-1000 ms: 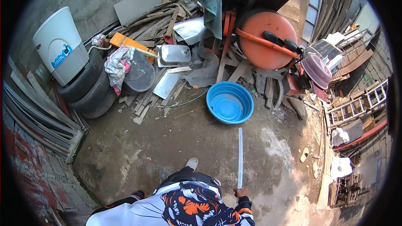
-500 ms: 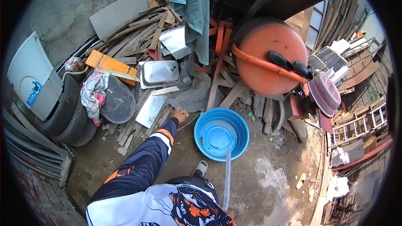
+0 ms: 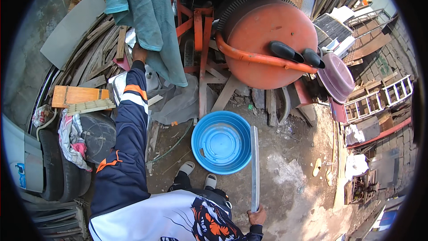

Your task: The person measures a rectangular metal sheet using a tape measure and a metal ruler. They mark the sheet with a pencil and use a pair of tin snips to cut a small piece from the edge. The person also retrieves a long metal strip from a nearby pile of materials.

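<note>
Moved up since earlier: my left hand point(image 3: 139, 54), now at the teal cloth point(image 3: 151, 22) | fingers obscured, grip I cannot tell | my right hand point(image 3: 257, 216) grasps 1 metal bar point(image 3: 254, 169)

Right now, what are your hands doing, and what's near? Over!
Left hand up at the teal cloth, grip unclear. Right hand gripping a long grey bar. Blue basin on the ground beside the bar's far end.
</note>
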Demonstrator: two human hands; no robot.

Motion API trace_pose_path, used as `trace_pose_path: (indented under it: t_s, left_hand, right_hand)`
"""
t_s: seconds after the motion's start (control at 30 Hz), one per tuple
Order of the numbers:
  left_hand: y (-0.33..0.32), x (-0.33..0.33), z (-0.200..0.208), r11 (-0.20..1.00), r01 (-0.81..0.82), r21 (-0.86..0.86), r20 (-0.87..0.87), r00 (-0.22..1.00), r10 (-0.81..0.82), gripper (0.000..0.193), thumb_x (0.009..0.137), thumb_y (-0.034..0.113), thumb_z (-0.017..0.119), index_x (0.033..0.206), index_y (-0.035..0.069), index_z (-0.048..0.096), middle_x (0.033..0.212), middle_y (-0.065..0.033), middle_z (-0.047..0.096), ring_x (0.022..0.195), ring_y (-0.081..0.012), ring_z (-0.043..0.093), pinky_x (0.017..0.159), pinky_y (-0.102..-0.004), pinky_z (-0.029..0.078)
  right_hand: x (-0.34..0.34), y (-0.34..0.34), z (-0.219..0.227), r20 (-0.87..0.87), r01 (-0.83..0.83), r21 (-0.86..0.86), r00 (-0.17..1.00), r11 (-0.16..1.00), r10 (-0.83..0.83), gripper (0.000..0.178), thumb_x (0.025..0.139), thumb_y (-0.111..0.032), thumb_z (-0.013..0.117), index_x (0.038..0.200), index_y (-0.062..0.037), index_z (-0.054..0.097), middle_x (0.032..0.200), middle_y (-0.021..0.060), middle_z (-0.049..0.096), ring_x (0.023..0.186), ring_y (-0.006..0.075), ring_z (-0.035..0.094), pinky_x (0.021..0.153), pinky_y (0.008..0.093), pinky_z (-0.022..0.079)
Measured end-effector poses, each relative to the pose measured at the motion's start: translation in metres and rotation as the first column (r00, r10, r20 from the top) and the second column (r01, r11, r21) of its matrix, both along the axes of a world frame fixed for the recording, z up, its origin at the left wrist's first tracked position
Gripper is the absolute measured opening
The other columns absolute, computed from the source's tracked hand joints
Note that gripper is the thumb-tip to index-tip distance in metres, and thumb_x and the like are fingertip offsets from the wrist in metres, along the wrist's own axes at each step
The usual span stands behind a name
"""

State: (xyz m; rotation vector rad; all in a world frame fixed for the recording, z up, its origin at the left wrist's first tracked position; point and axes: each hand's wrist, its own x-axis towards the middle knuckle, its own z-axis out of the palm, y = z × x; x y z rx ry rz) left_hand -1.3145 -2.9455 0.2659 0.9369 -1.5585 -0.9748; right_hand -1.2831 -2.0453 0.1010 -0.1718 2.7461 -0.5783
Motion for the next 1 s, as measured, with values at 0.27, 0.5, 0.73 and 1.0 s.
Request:
trace_pose_path:
  t_s: [0.27,0.5,0.73,1.0]
  left_hand:
    - [0.210,0.085,-0.042,0.399,0.914,-0.079,-0.840,0.154,-0.521,0.065,0.088,0.029,0.071,0.141,0.003,0.044,0.138,-0.0086,0.055,0.127,-0.0279,0.052,0.111,-0.0431,0.037]
    - [0.299,0.059,0.009,0.422,0.893,-0.153,-0.925,0.020,-0.378,0.062,0.093,0.036,0.064,0.141,0.003,0.043,0.140,-0.0127,0.052,0.127,-0.0293,0.050,0.111,-0.0443,0.036]
    - [0.419,0.017,0.007,0.458,0.885,0.078,-0.842,0.304,-0.445,0.058,0.094,0.035,0.062,0.139,0.003,0.045,0.136,-0.0138,0.053,0.125,-0.0301,0.051,0.110,-0.0445,0.037]
    - [0.378,0.046,0.038,0.549,0.835,0.045,-0.861,0.311,-0.403,0.053,0.095,0.033,0.059,0.137,0.003,0.047,0.133,-0.0151,0.055,0.123,-0.0311,0.052,0.109,-0.0448,0.038]
  right_hand:
    - [-0.002,-0.127,0.054,-0.138,0.075,-0.305,0.983,0.949,-0.123,0.029,0.064,-0.016,0.069,0.080,-0.0016,0.051,0.069,0.0183,0.056,0.063,0.0337,0.057,0.063,0.0416,0.048]
    - [-0.079,-0.299,0.142,-0.278,-0.300,-0.456,0.942,0.838,0.186,0.037,0.072,-0.023,0.075,0.097,-0.0008,0.058,0.082,0.0222,0.064,0.077,0.0397,0.066,0.068,0.0437,0.050]
    - [-0.067,-0.395,0.194,-0.533,-0.542,-0.344,0.785,0.766,0.316,0.060,0.072,-0.015,0.077,0.120,0.0003,0.045,0.105,0.0284,0.060,0.092,0.0454,0.063,0.078,0.0510,0.051]
    - [-0.093,-0.343,0.203,-0.509,-0.495,-0.388,0.818,0.778,0.266,0.058,0.075,-0.026,0.078,0.120,-0.0045,0.048,0.099,0.0242,0.065,0.089,0.0422,0.066,0.071,0.0517,0.053]
